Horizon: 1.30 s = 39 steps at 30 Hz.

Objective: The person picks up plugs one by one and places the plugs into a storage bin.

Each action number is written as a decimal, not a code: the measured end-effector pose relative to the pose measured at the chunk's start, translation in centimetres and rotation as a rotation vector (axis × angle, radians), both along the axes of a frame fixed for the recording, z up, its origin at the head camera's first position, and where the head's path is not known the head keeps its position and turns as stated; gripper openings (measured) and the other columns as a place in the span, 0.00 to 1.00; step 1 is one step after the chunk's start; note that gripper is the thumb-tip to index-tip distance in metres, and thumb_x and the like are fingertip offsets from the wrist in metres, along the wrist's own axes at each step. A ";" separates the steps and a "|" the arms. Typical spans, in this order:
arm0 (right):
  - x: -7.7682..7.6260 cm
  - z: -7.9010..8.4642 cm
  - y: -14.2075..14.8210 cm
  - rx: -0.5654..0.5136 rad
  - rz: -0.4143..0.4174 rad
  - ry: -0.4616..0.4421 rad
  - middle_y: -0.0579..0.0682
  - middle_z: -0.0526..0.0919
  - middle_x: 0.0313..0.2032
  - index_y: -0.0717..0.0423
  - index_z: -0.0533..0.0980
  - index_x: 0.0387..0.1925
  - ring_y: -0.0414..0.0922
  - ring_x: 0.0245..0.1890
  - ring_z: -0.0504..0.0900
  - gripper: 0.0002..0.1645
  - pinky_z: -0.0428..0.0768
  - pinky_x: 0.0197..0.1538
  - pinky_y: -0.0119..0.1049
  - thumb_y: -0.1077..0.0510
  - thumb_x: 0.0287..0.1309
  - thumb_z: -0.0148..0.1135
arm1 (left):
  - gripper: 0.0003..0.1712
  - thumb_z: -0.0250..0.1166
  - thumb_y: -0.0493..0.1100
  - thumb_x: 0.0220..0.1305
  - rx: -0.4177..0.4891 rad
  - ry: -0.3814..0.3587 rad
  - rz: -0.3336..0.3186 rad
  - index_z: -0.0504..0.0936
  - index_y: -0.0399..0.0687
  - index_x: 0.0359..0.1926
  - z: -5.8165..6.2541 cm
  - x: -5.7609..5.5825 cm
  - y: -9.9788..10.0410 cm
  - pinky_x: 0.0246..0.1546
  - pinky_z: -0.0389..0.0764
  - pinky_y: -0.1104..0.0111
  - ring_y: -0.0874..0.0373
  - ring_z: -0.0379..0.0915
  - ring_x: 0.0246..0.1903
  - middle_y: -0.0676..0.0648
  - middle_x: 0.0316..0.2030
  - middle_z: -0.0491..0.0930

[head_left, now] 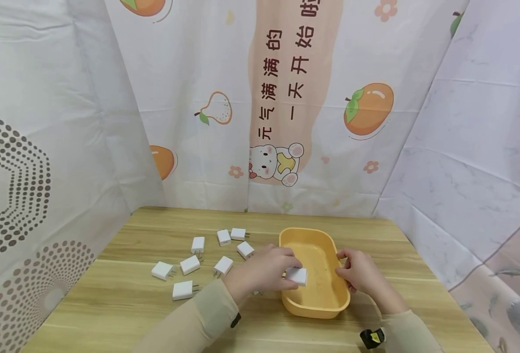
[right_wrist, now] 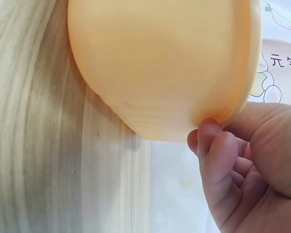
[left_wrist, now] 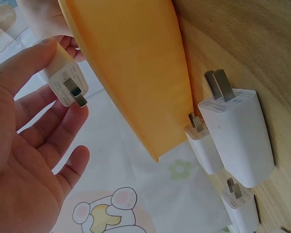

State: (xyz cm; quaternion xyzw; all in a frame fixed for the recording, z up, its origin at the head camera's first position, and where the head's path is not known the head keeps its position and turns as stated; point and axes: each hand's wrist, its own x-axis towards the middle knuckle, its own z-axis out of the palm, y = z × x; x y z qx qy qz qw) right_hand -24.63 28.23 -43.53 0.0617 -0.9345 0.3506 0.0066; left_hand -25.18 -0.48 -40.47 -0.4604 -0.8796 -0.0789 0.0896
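Observation:
A white plug-in charger (head_left: 297, 276) is pinched in my left hand (head_left: 266, 269), over the left rim of a yellow plastic bin (head_left: 317, 308). In the left wrist view the thumb and fingers grip this charger (left_wrist: 65, 80), with its two metal prongs pointing away from the palm. My right hand (head_left: 360, 270) holds the bin's right rim; the right wrist view shows the thumb and fingers (right_wrist: 220, 150) pinching the bin wall (right_wrist: 160, 63). No chargers show on the visible bin floor, though the left hand hides part of it.
Several white chargers (head_left: 190, 264) lie scattered on the wooden table (head_left: 123, 294) left of the bin, one partly hidden under the left forearm. Printed curtains (head_left: 189, 162) hang behind the table and along both sides.

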 end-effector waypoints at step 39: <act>-0.1 -0.3 -0.1 0.010 -0.011 0.010 0.50 0.75 0.18 0.69 0.76 0.52 0.46 0.09 0.75 0.20 0.77 0.15 0.39 0.68 0.58 0.67 | 0.17 0.70 0.59 0.64 -0.107 0.006 -0.047 0.88 0.60 0.49 -1.7 0.4 2.0 0.47 0.73 0.66 0.69 0.76 0.44 0.62 0.43 0.81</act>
